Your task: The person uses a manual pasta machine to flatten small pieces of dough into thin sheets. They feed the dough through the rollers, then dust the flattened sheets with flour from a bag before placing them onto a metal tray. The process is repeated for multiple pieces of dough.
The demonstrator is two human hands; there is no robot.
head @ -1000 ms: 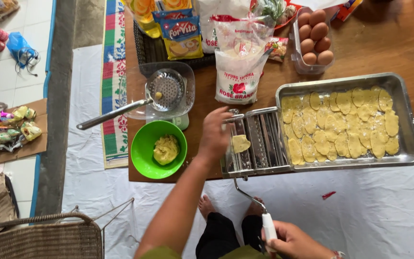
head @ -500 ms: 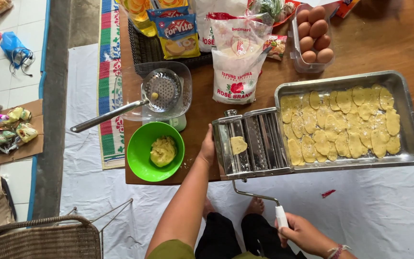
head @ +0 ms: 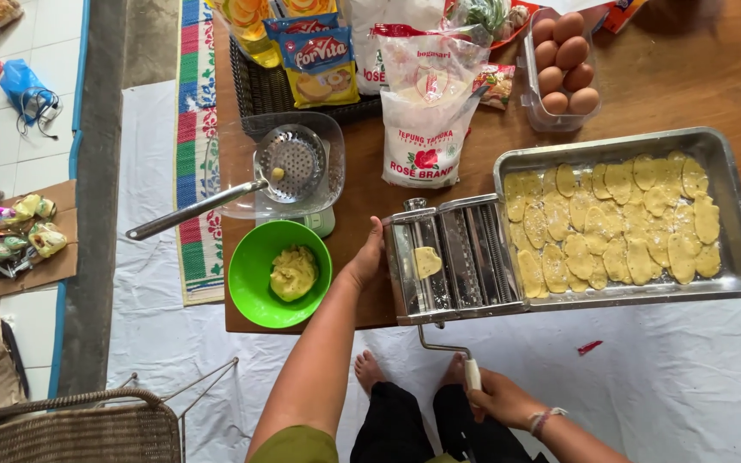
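I see the pasta roller [head: 452, 257] at the centre of the frame, sitting at the near edge of the wooden table [head: 713, 77], with a small flattened piece of yellow dough [head: 426, 261] lying on its rollers. My left hand [head: 369, 257] presses flat against the machine's left end, fingers wrapped loosely over its side plate. My right hand [head: 499, 399], at the bottom centre, is clenched around the white grip of the crank handle [head: 471, 370], whose metal arm runs up into the roller's underside edge.

Just right of the roller, touching it, a steel tray [head: 731, 283] holds many overlapping flat dough pieces [head: 619, 223]. Left of the roller stands a green bowl [head: 255, 296] with a lump of dough [head: 292, 273] in it. Above the bowl, a perforated skimmer [head: 289, 163] rests across a clear container on a kitchen scale [head: 323, 221]. In the upper centre a bag of flour [head: 426, 111] stands upright; a clear egg carton [head: 563, 64] with brown eggs sits to its right, and a yellow packet [head: 319, 64] leans in a dark basket to its left. My bare feet [head: 370, 369] show below the table on a white sheet.
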